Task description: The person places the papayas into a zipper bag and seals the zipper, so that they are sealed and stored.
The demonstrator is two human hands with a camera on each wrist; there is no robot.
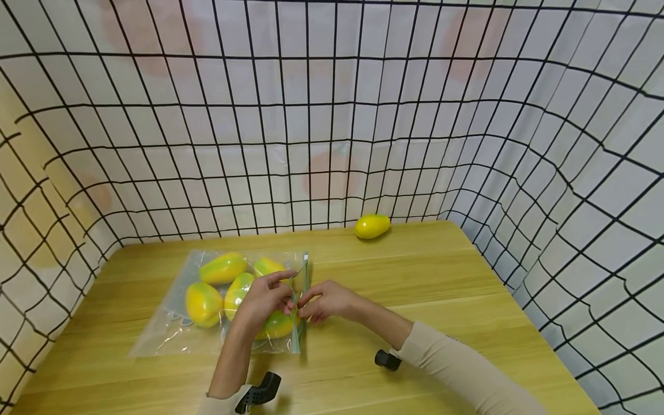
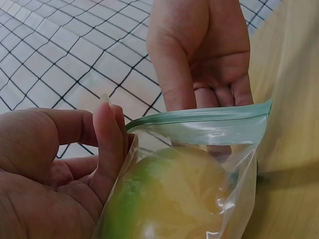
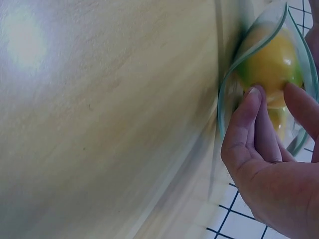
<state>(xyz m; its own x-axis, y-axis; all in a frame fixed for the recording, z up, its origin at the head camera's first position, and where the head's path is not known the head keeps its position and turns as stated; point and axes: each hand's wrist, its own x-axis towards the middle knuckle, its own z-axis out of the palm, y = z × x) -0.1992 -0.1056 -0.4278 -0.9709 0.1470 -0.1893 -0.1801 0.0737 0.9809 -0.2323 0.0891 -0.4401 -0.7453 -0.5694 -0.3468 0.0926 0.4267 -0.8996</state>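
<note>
A clear zip bag [image 1: 171,334] with a green zip strip [image 2: 199,115] lies on the table, holding several yellow-green mangoes [image 1: 204,304]. Its mouth faces right and gapes open in the right wrist view. My left hand [image 1: 264,300] lies over the mouth side, its fingers pinching the bag's edge near the strip. My right hand [image 1: 329,301] is at the mouth from the right. Its thumb and fingers stand apart, with fingertips close to the mango [image 3: 271,64] nearest the opening. In the left wrist view some right fingers show through the clear film.
One more yellow mango [image 1: 372,226] lies at the back of the wooden table [image 1: 415,265], near the mesh. Black grid netting [image 1: 308,104] over white cloth encloses the back and both sides. Dark wrist cameras [image 1: 387,360] are strapped on both wrists.
</note>
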